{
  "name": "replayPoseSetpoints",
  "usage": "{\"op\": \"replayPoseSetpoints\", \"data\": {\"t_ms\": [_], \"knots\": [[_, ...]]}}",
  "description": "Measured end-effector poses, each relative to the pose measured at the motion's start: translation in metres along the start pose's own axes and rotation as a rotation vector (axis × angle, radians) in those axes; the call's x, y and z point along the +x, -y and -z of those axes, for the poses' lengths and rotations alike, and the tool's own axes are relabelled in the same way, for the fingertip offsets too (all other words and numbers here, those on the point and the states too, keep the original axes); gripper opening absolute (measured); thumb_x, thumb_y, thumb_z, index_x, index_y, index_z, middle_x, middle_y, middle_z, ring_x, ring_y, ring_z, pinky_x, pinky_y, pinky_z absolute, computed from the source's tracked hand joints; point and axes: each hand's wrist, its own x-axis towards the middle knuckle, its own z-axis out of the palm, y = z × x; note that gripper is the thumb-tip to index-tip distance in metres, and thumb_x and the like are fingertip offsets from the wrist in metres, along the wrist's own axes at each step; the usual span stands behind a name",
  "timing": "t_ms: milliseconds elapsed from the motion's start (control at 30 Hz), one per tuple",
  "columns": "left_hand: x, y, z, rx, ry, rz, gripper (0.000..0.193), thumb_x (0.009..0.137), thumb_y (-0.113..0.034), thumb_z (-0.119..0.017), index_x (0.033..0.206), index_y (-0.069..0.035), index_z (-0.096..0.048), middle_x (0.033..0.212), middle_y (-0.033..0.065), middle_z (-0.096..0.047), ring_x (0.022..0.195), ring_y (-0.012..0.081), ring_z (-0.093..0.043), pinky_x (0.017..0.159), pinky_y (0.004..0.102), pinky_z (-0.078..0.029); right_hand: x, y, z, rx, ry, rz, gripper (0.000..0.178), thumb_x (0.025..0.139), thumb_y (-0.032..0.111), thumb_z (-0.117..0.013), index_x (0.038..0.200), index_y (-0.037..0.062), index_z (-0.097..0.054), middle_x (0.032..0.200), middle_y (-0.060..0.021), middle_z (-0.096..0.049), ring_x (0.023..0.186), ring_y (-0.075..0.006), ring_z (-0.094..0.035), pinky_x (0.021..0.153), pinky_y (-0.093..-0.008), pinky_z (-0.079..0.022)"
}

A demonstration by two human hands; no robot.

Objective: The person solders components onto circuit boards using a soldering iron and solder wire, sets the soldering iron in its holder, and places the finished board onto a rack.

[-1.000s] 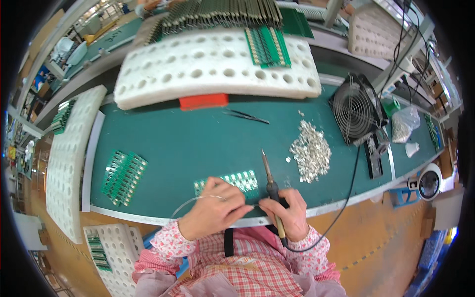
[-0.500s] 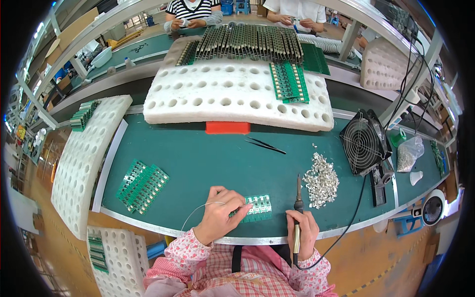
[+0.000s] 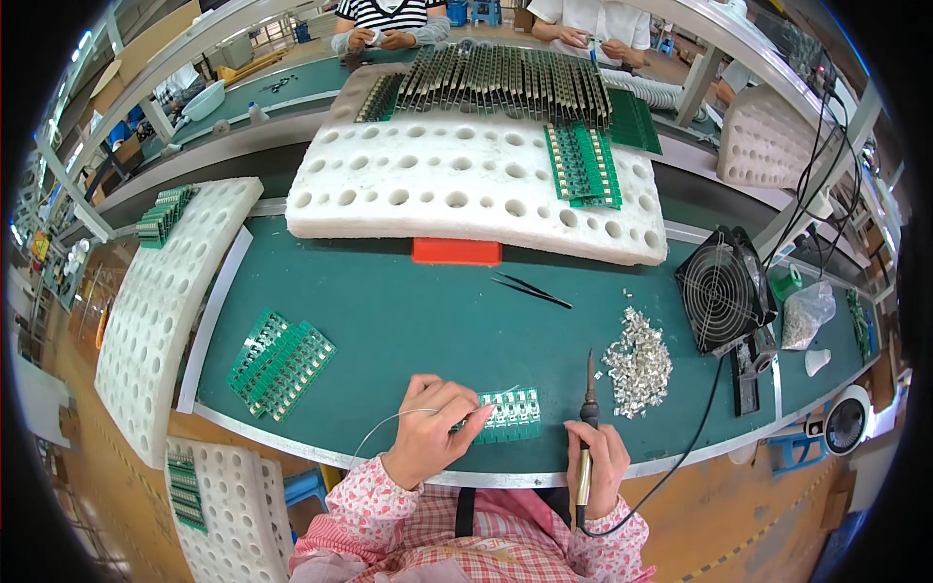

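Left hand [image 3: 432,428]: thumb and fingers pinched together around a thin wire [image 3: 386,422], at the near left end of a circuit board.
Wire: trails in a loose curve to the left of the hand; its free end points over the board, and whether it touches cannot be told.
Circuit board [image 3: 513,416]: flat on the green counter [image 3: 408,335], near its front edge, left end partly covered by the left hand.
Right hand [image 3: 600,457]: fingers closed about the handle of a soldering iron [image 3: 589,412], to the right of the board and apart from it.
Soldering iron: roughly upright in the view, tip pointing away from the person; a black cable [image 3: 677,464] loops from its lower end off to the right.
Metal pieces [image 3: 639,369]: small, silvery, in a loose heap just right of the iron's tip.
Tweezers [image 3: 534,291]: dark, lying beyond the heap, to its left.
Stacked boards [image 3: 282,364]: overlapping at an angle on the counter's left side.
Fan [image 3: 717,294]: black, with a round wire grille, right of the heap.
Foam block [image 3: 437,185]: white, full of holes, with boards on it, at the far side.
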Motion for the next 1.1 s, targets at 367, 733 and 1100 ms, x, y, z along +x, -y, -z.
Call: {"op": "replayPoseSetpoints", "data": {"t_ms": [367, 733, 1100], "knots": [[-0.0003, -0.0036, -0.0010, 0.003, -0.020, 0.032, 0.012, 0.085, -0.007, -0.071, 0.077, -0.005, -0.063, 0.079, 0.0045, -0.068, 0.069, 0.0229, -0.061, 0.076, 0.0372, -0.045, -0.0031, -0.0026, 0.0032, 0.075, -0.017, -0.077, 0.040, 0.076, 0.000, -0.077, 0.114, 0.0106, -0.071, 0.083, -0.0104, -0.055, 0.069, -0.0254, -0.057, 0.061, -0.0350, -0.047], [-0.0005, -0.0032, -0.0031, 0.016, -0.037, 0.052, 0.009, 0.088, -0.007, -0.067, 0.080, -0.004, -0.067, 0.083, 0.0050, -0.070, 0.075, 0.0228, -0.064, 0.075, 0.0352, -0.046, -0.0060, -0.0015, 0.0064, 0.124, -0.116, -0.135, 0.032, 0.084, 0.002, -0.073, 0.115, 0.0071, -0.070, 0.088, -0.0123, -0.059, 0.074, -0.0247, -0.060, 0.065, -0.0341, -0.049], [-0.0006, -0.0015, -0.0039, 0.006, -0.016, 0.055, 0.011, 0.087, -0.008, -0.069, 0.077, -0.004, -0.067, 0.081, 0.0052, -0.069, 0.073, 0.0225, -0.063, 0.074, 0.0350, -0.046, -0.0029, 0.0008, 0.0051, 0.148, -0.142, -0.154, 0.030, 0.084, -0.003, -0.069, 0.113, 0.0039, -0.069, 0.088, -0.0129, -0.061, 0.074, -0.0245, -0.061, 0.066, -0.0339, -0.050]]}}
